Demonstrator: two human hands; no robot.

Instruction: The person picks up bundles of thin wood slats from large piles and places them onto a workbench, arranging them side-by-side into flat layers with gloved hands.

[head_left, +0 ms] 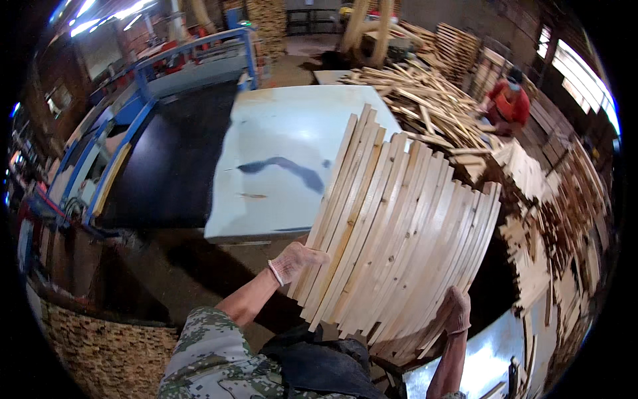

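A thick bundle of long pale wooden slats [399, 226] lies side by side in front of me, its far ends over a light grey table top [286, 153]. My left hand [296, 261], in a knitted work glove, presses against the bundle's near left edge. My right hand [456, 310], gloved too, grips the bundle's near right corner from below. Both hands carry the slats between them.
A black conveyor belt [176, 159] in a blue machine frame [143, 100] runs left of the table. Loose slats [425, 100] are heaped beyond and stacked at right [551, 219]. A person in red [508, 103] crouches at the far right. A woven basket [106, 352] stands at lower left.
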